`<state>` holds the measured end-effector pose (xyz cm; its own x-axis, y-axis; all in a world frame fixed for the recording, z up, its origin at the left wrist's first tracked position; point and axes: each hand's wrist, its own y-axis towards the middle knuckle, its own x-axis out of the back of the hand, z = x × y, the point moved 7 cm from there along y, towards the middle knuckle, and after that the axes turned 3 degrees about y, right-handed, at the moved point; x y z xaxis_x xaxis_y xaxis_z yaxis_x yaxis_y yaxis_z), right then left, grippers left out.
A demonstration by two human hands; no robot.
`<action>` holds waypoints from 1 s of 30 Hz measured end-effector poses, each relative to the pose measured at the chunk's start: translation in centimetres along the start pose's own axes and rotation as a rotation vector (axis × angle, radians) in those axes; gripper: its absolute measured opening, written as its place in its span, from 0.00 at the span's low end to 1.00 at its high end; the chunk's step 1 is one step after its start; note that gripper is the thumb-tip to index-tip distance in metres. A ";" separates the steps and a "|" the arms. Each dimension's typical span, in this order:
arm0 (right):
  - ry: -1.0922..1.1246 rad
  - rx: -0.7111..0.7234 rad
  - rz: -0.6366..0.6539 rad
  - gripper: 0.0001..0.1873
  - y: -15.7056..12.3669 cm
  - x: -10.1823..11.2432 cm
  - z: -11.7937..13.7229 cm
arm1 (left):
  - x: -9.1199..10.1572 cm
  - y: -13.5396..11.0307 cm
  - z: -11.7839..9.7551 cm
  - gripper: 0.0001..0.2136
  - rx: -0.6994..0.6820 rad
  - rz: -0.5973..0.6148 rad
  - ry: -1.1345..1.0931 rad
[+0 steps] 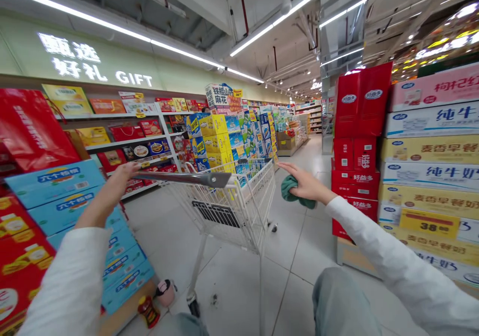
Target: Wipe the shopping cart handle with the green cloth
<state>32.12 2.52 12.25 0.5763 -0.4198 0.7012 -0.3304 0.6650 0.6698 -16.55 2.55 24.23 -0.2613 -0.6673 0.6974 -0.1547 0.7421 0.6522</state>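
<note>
A white wire shopping cart (pixel 239 211) stands in front of me, turned at an angle, with a grey handle (pixel 187 177). At the handle's left end is my left hand (pixel 125 176), its fingers curled over the bar. My right hand (pixel 305 182) is out past the cart's right side, apart from it. A crumpled green cloth (pixel 289 189) is held in that hand, under the palm, while some fingers point forward. Through the wires the cart's inside is hard to make out.
Light blue cartons (pixel 71 196) are stacked at left, with a sauce bottle (pixel 148 312) and a pink container (pixel 165 292) on the floor beside them. Red boxes (pixel 355 156) and milk cartons (pixel 430 171) rise at right. Yellow boxes (pixel 216 144) stand beyond the cart.
</note>
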 end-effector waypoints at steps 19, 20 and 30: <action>-0.040 -0.128 0.268 0.34 11.0 -23.6 9.1 | -15.3 -0.2 -7.1 0.26 -0.166 0.613 0.821; -0.007 -0.108 0.262 0.36 10.6 -24.0 9.6 | -15.4 -0.3 -6.4 0.25 -0.192 0.577 0.832; 0.312 -0.228 -0.615 0.23 5.0 -14.2 3.7 | -14.5 -1.3 -2.2 0.34 -0.383 0.376 0.859</action>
<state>19.51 9.54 6.55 0.8052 -0.5863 0.0888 0.2664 0.4914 0.8292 -10.51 11.12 13.96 0.5672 -0.3255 0.7565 0.1518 0.9441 0.2925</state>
